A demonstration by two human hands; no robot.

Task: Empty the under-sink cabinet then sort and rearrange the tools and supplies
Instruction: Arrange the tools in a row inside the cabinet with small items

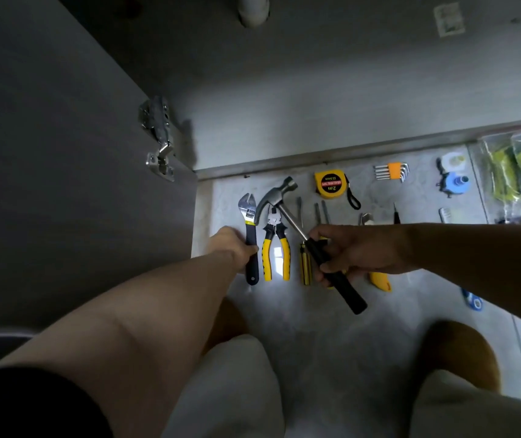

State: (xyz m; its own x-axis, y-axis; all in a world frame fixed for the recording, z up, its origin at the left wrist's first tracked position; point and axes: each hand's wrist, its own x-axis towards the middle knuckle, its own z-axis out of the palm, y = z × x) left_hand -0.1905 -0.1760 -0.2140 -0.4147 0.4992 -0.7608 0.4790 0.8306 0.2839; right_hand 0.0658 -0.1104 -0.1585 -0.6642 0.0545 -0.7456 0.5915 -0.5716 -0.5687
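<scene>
While the grey cabinet (pixel 316 90) stands open with its floor bare and its door (pixel 47 169) swung out on a metal hinge (pixel 158 137), the tools lie in rows on the pale tiled floor (pixel 332 327) just in front of it. A clear plastic bag (pixel 518 172) of yellow and green sponges sits at the far right. The claw hammer (pixel 287 213), steel-headed with a chrome neck and black grip, is tilted diagonally above the row, its head over the pliers (pixel 275 248). The right hand (pixel 360 252) is clenched around the hammer's black handle, arm reaching in from the right. The left hand (pixel 234 245), forearm stretched forward, is closed on the handle of the adjustable wrench (pixel 249 222), which lies flat, jaw toward the cabinet. The pliers have yellow-and-black grips, spread slightly. Beside them lies a striped yellow-and-black screwdriver (pixel 305 263). Nearer the cabinet sit a round yellow tape measure (pixel 331 184) and a set of hex keys (pixel 392 171) in an orange holder.
</scene>
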